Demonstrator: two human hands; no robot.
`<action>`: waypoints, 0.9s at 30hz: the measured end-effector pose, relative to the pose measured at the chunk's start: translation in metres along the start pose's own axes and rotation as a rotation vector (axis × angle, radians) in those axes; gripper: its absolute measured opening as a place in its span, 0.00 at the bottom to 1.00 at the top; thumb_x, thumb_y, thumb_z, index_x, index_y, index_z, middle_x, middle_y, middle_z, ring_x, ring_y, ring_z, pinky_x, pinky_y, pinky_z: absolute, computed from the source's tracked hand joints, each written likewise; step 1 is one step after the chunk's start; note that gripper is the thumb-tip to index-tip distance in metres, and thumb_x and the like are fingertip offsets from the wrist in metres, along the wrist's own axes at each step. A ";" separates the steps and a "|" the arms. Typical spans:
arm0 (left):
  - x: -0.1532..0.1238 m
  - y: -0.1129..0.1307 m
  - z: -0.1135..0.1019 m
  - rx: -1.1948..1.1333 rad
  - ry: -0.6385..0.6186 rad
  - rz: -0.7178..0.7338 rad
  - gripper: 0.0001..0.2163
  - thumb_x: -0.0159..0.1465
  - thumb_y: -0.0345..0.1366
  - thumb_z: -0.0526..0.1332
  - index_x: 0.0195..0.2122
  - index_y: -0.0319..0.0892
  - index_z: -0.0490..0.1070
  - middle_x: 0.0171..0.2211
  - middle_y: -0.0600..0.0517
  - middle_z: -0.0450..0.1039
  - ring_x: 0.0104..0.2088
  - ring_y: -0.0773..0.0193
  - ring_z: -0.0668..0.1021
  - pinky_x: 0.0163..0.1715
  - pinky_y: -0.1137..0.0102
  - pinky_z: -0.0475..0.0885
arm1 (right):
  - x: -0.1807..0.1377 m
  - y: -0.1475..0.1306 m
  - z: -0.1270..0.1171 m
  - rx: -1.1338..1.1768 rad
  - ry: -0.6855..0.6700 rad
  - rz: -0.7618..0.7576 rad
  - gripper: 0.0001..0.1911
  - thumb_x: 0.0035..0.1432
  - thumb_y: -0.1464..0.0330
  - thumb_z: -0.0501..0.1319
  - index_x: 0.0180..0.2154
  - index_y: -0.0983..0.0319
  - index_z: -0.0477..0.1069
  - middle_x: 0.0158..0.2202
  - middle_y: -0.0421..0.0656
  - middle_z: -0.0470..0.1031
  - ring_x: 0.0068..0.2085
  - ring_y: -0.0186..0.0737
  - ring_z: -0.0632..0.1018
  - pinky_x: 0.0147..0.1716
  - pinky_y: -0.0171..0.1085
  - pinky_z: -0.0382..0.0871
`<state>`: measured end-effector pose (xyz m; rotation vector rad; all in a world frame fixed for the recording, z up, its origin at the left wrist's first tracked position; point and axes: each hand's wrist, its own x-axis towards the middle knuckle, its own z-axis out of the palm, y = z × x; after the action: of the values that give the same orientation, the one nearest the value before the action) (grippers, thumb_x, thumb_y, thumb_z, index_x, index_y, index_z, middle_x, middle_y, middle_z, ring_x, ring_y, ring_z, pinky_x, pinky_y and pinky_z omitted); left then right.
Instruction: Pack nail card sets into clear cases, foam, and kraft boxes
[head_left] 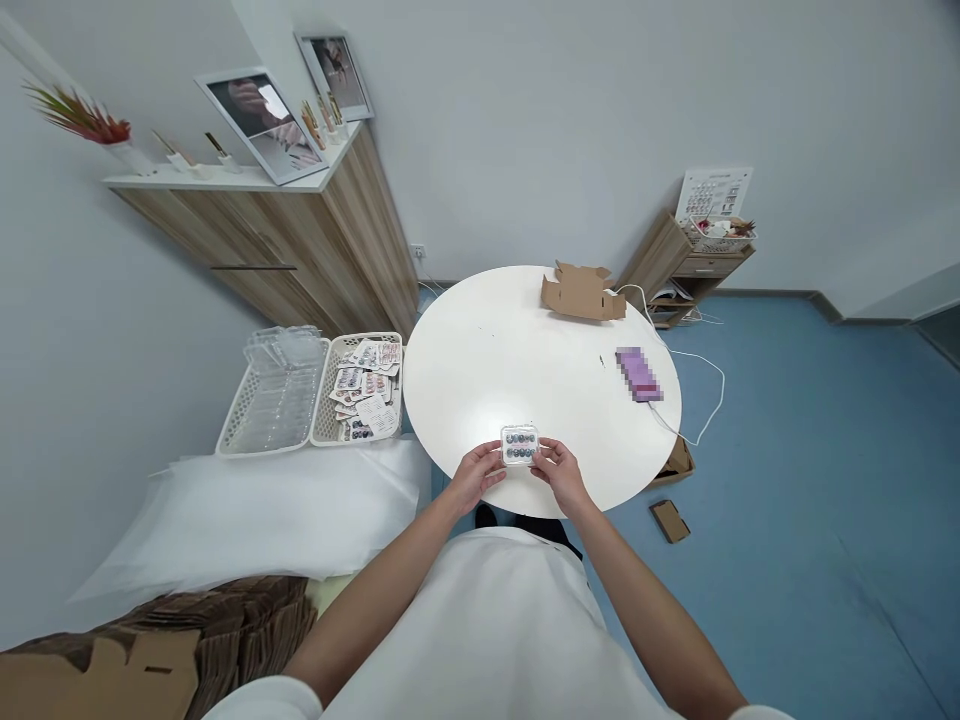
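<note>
Between my two hands, over the near edge of the white oval table [457, 380], is a small clear plastic case of press-on nails [519, 446]. Two rows of dark, shiny nails show inside it. My left hand [477, 476] grips the case's left side, fingers closed on its edge. On the opposite side my right hand [559, 474] holds it by the right edge, its fingertips over the lower right corner. An unfolded brown cardboard box [583, 292] lies at the table's far side. To the right rests a purple phone-like object [639, 375], blurred out, with a white cable.
Left of the table, one white basket [313, 425] holds nail cards and another [227, 425] holds clear plastic cases. White sheets [300, 500] and stacked flat cardboard [247, 630] are nearer me. A wooden cabinet [360, 220] stands behind; a small brown box [670, 521] lies on the floor.
</note>
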<state>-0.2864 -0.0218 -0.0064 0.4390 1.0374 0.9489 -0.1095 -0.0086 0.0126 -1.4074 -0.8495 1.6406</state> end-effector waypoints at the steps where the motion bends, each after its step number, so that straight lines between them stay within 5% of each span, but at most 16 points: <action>1: -0.001 0.000 0.000 0.048 0.012 0.003 0.18 0.52 0.39 0.63 0.43 0.41 0.67 0.40 0.45 0.72 0.39 0.64 0.75 0.39 0.67 0.70 | 0.001 0.000 0.001 -0.004 0.003 -0.007 0.21 0.41 0.61 0.64 0.40 0.59 0.65 0.38 0.43 0.71 0.37 0.38 0.74 0.36 0.40 0.71; 15: 0.004 -0.013 -0.002 0.237 0.195 0.209 0.16 0.48 0.39 0.65 0.36 0.37 0.69 0.29 0.48 0.74 0.30 0.64 0.76 0.37 0.68 0.69 | 0.010 0.007 0.011 -0.071 0.012 -0.004 0.22 0.40 0.63 0.64 0.40 0.58 0.62 0.32 0.41 0.70 0.35 0.38 0.74 0.35 0.40 0.70; 27: 0.008 -0.011 -0.015 0.435 0.489 0.389 0.16 0.55 0.39 0.59 0.44 0.43 0.68 0.43 0.46 0.63 0.43 0.61 0.70 0.38 0.69 0.69 | 0.053 0.007 0.040 -0.264 -0.146 -0.021 0.20 0.45 0.66 0.58 0.44 0.58 0.61 0.41 0.45 0.69 0.37 0.38 0.73 0.36 0.40 0.68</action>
<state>-0.2928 -0.0232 -0.0252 0.8152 1.6560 1.2103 -0.1536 0.0351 -0.0114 -1.4615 -1.1975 1.6770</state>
